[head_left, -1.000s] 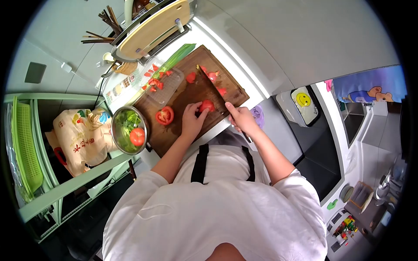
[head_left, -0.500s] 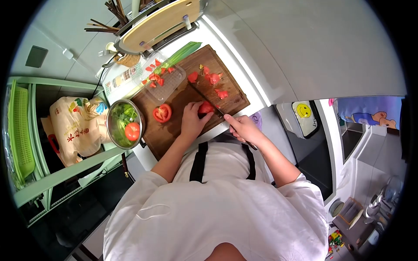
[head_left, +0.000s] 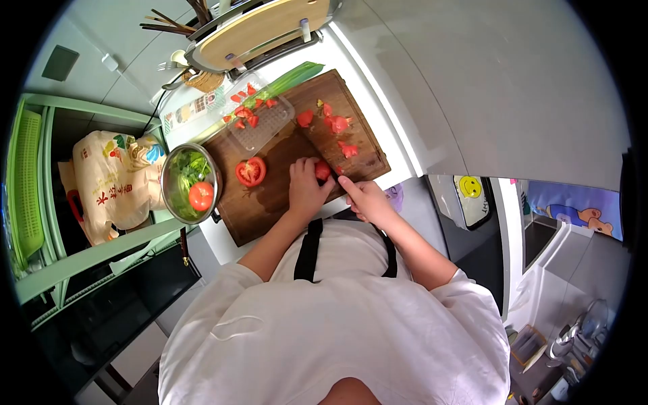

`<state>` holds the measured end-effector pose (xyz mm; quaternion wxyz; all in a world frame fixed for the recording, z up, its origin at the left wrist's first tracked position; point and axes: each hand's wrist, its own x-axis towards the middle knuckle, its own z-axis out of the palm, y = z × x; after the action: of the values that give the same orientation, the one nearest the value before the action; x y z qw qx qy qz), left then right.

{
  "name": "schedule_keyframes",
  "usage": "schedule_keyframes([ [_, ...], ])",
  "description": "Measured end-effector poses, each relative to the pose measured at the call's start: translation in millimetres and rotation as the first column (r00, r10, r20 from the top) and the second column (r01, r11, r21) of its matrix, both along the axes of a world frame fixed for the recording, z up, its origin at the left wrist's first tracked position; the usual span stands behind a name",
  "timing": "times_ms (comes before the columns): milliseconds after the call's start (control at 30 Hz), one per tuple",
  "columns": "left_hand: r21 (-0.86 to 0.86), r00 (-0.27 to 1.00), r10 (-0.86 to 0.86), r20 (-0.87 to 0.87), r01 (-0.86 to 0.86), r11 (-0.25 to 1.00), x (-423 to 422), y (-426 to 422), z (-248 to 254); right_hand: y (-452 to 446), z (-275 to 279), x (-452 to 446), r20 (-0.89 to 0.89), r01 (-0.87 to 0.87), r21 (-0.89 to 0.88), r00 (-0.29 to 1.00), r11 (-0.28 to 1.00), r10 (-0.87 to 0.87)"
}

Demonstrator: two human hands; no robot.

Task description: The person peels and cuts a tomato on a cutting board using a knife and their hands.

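Note:
On the wooden cutting board [head_left: 270, 209], my left hand [head_left: 308, 189] has its fingers curled over a piece of tomato [head_left: 323, 169], pressing it down. My right hand [head_left: 368, 202] is closed around the handle of a kitchen knife [head_left: 327, 157], whose dark blade stands edge-on beside the tomato, pointing away from me. Left of my hands lies a tomato half [head_left: 250, 172], cut face up. Several cut tomato chunks [head_left: 337, 124] lie beyond the blade on the right. A clear plastic tray [head_left: 270, 128] holds more small tomato pieces [head_left: 247, 113].
A metal bowl [head_left: 217, 177] at the board's left holds leafy greens [head_left: 190, 169] and a whole tomato [head_left: 201, 196]. A leek [head_left: 297, 76] crosses behind the tray. A cutting board rack [head_left: 256, 37] stands at the back. A paper bag [head_left: 115, 185] sits on the green shelf [head_left: 101, 250].
The view has shifted slightly. The knife's blade now stands more upright and is harder to see. My left hand remains on the tomato piece, and the right still grips the handle.

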<state>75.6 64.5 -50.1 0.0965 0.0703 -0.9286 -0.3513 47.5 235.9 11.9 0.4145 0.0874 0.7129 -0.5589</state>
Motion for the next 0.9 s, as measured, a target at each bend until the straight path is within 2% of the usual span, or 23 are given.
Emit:
schedule_keyframes([
  [100,-0.028,0.998,-0.034,0.060,0.036,0.999,0,0,5,-9,-7,1,-0.147,-0.008,0.074,0.989,0.997,0.019],
  [200,0.001,0.982,-0.188,0.015,0.188,0.982,-5,-11,9,-3,-8,-3,-0.106,0.062,0.037,0.993,0.997,-0.058],
  [300,0.054,0.915,-0.401,-0.044,0.403,0.913,-12,-33,11,20,-7,-12,0.033,0.053,-0.085,0.998,0.995,-0.051],
  [333,0.095,0.922,-0.386,-0.021,0.386,0.918,-11,-36,17,24,-4,-10,-0.013,0.028,-0.061,1.000,0.998,-0.029],
  [433,0.247,0.966,-0.257,0.017,0.245,0.938,-3,-43,20,31,14,2,0.046,-0.007,-0.022,0.999,1.000,0.008],
  [467,0.236,0.970,-0.242,0.010,0.233,0.943,0,-43,18,32,15,5,0.088,-0.017,0.001,0.996,1.000,0.016],
  [567,0.226,0.985,-0.171,-0.017,0.171,0.959,6,-38,4,34,3,21,-0.125,-0.059,0.034,0.990,0.998,0.063],
  [633,0.246,0.996,-0.083,-0.045,0.092,0.965,7,-34,-6,36,-1,27,-0.274,-0.138,0.122,0.947,0.983,0.167],
  [700,0.435,1.000,-0.017,-0.007,0.018,0.900,9,-33,-12,36,3,30,-0.385,-0.200,0.206,0.883,0.958,0.267],
  [733,0.522,1.000,0.013,0.018,-0.020,0.853,10,-32,-13,35,5,32,-0.394,-0.205,0.231,0.874,0.951,0.284],
  [833,0.554,0.996,0.085,-0.042,-0.048,0.831,11,-26,-17,30,13,35,-0.399,-0.216,0.297,0.857,0.930,0.327],
  [900,0.560,0.990,0.139,0.038,-0.136,0.817,12,-24,-16,28,16,34,-0.382,-0.219,0.330,0.858,0.918,0.342],
])
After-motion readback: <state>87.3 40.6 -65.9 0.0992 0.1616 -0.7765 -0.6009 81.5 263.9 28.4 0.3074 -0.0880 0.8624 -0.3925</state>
